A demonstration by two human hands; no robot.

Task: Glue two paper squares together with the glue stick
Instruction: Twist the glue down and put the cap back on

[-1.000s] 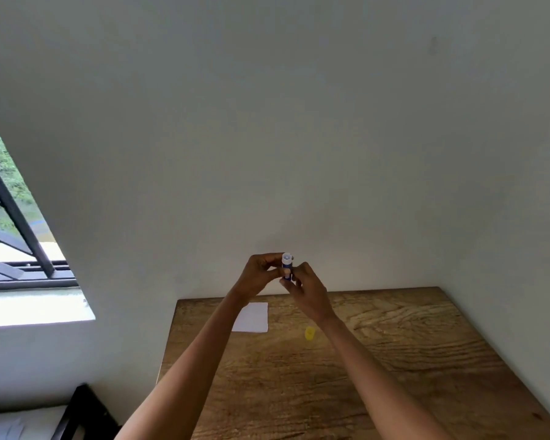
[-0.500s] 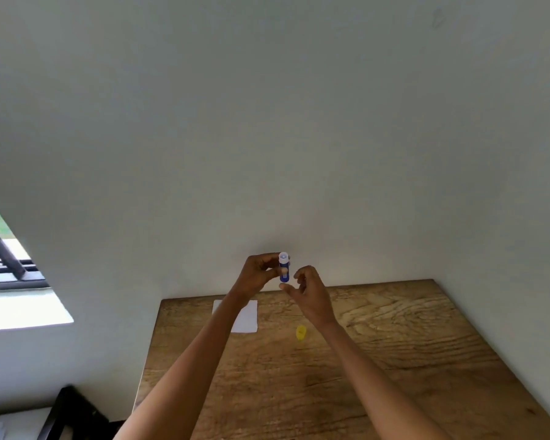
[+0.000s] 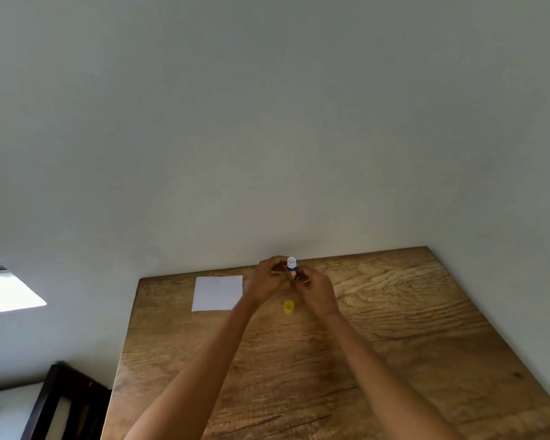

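1. Dark wooden chair frame (image 3: 67,404) stands at the lower left, beside the brown wood-grain table (image 3: 394,344).
2. White paper square (image 3: 218,293) lies flat near the table's far left edge, close to the wall; whether it is one sheet or two stacked cannot be told.
3. Left hand (image 3: 267,279) curls its fingers round the blue-and-white glue stick (image 3: 291,266), held upright above the table.
4. Small yellow cap (image 3: 288,307) stands on the table below the two hands.
5. Right hand (image 3: 316,289) pinches the stick's lower end, hiding it.
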